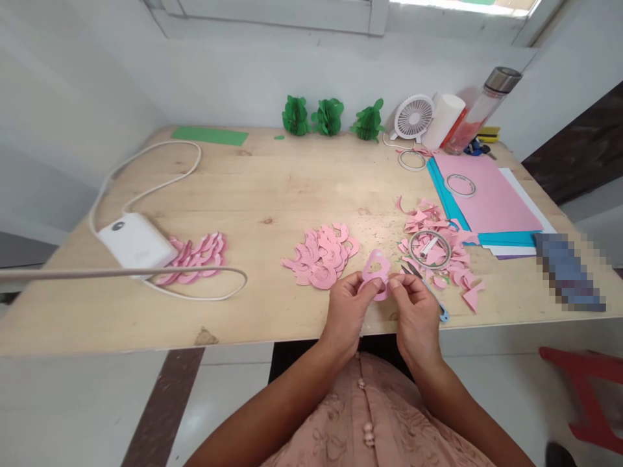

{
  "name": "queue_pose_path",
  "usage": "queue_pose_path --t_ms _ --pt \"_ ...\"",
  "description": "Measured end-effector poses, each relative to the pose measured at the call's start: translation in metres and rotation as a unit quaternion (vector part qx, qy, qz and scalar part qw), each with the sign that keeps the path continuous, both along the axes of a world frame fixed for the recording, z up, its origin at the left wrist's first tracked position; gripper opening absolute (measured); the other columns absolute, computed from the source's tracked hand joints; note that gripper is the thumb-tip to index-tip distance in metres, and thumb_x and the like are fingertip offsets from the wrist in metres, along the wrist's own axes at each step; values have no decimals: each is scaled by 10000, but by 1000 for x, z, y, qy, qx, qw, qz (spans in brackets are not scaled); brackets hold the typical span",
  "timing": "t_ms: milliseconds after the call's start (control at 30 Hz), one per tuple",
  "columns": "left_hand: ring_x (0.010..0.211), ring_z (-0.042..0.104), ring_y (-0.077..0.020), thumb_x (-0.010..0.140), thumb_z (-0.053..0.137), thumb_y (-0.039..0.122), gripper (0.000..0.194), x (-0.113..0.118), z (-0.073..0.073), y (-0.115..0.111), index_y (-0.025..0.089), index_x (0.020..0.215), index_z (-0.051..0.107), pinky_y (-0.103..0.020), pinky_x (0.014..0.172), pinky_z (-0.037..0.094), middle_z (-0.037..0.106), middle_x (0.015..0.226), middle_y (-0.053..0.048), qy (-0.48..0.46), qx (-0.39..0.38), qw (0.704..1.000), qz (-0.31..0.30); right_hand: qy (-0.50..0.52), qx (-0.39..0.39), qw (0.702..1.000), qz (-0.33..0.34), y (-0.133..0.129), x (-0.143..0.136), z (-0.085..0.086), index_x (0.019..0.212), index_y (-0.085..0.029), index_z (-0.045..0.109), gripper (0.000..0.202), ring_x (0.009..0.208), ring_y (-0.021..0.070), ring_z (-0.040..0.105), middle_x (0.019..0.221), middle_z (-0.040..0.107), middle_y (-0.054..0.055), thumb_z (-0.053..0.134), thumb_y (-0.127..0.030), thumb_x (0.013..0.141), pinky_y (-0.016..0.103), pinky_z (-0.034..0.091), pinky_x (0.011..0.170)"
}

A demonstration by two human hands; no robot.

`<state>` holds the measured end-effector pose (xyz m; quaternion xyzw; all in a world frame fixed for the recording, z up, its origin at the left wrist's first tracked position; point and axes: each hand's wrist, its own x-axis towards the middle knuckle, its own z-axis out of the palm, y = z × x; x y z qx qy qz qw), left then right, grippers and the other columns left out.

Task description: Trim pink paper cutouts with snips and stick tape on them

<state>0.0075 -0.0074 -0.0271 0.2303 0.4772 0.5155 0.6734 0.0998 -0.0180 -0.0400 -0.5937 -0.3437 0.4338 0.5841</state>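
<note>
Holding pink cutout (377,264) between both hands, near table's (263,188) front edge. Left hand (348,311): thumb and fingers closed on cutout's left side. Right hand (417,314): thumb and fingertips pinched together at its right side. Pile (324,256) of pink pieces left of hands; scissors (431,293) just beside right hand, partly under scraps (470,295). Tape roll (413,250) on scraps. Green shapes (328,117) along wall.

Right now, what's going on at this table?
Someone's left hand and right hand are holding a pink paper cutout between them. A heap of similar cutouts lies to the left, with pink scraps and scissors to the right. Three green paper shapes stand by the wall.
</note>
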Motion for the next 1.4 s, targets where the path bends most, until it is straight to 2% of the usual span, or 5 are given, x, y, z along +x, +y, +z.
queue_pose_path --t_ms 200,433,600,767,1400 --pt "650 591 -139 658 695 243 111 1 1 -1 132 663 695 -242 679 443 684 668 -27 -2 6 1000 -3 12 9 1000 -3 0 -3 -2 721 -198 566 143 634 134 546 661 592 -23 641 -318 740 273 446 652" --pt "685 607 -138 658 701 220 152 3 -1 -1 141 788 712 -245 709 454 693 708 -22 -42 -4 999 1 53 8 999 -7 1 -5 -3 719 -197 562 123 631 122 536 674 579 -29 642 -284 751 261 445 646" --pt "701 600 -137 659 704 218 150 4 -3 -1 139 787 710 -249 715 452 692 732 -22 -33 11 999 7 67 12 998 -19 1 -6 -3 718 -195 564 109 647 107 525 721 578 -30 639 -262 760 243 435 653" --pt "669 577 -122 643 716 206 121 5 -5 -2 129 734 693 -231 678 436 673 685 -11 -20 19 999 19 60 28 998 -22 2 -8 -2 713 -187 565 107 661 108 532 746 586 -22 626 -253 769 247 435 667" --pt "675 566 -117 647 718 214 142 7 -6 -4 132 761 698 -224 678 437 660 703 -16 -56 16 998 36 -1 68 997 -35 -1 -8 -7 741 -181 574 73 677 108 536 781 589 -16 614 -229 776 247 443 660"
